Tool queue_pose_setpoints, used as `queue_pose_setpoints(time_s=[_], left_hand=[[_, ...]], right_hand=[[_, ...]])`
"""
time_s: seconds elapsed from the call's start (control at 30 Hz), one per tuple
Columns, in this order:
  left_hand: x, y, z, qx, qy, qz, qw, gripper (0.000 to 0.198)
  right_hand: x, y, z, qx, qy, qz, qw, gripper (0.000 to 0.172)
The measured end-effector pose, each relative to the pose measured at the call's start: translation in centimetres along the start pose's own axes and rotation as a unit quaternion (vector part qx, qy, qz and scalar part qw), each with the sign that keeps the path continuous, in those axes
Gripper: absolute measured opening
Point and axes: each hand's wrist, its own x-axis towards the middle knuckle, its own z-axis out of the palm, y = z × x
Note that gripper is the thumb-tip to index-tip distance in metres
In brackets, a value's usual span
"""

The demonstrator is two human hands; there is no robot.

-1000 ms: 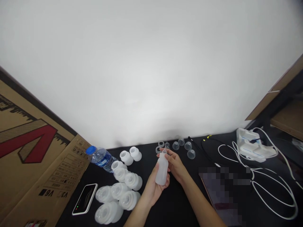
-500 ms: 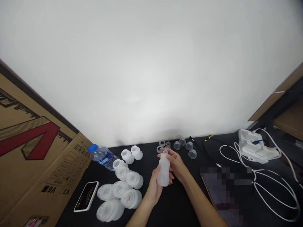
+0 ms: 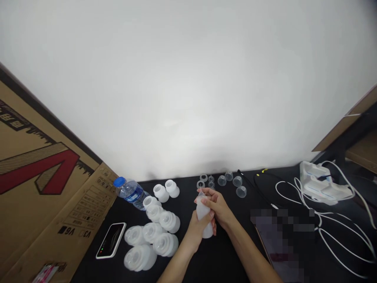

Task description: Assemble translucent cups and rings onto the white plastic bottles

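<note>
Black counter point(image 3: 212, 261) before you: your left hand point(image 3: 193, 232) cups a white bottle point(image 3: 203, 210) just below the clear cups point(image 3: 222, 180), your right hand point(image 3: 216, 206) wrapping its upper end, long axis tilted, tip pointing away.

gap on black desk point(image 3: 220, 265), plastic cups point(image 3: 151, 232) left, white cable point(image 3: 282, 182) right

You held a frosted, translucent white plastic bottle point(image 3: 204, 214) nearly upright, its top leaning slightly left. Its narrow tip point(image 3: 201, 193) rose just above your right grip point(image 3: 215, 205), which wrapped the shoulder. Your left grip point(image 3: 195, 232) cupped the body from the side, and the rounded base showed below both.
</note>
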Motion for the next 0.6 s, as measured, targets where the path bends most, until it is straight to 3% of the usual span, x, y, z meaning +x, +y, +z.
queue_pose_setpoints(time_s=[0.17,0.3,0.5,0.6], left_hand=[[0.5,-0.8,-0.4,0.075,0.029,0.032,0.996,0.055],[0.3,-0.9,-0.4,0.059,0.048,0.043,0.996,0.057],[-0.1,-0.3,-0.3,0.019,0.048,0.034,0.998,0.063],[-0.2,0.0,-0.3,-0.004,0.032,0.015,0.999,0.062]], right_hand=[[0.0,0.1,0.0,-0.027,-0.006,-0.014,1.0,0.057],[0.3,0.3,-0.1,-0.074,0.019,-0.018,0.997,0.055],[1.0,-0.6,-1.0,-0.094,0.087,-0.095,0.987,0.053],[1.0,-0.8,-1.3,-0.096,0.073,-0.069,0.99,0.056]])
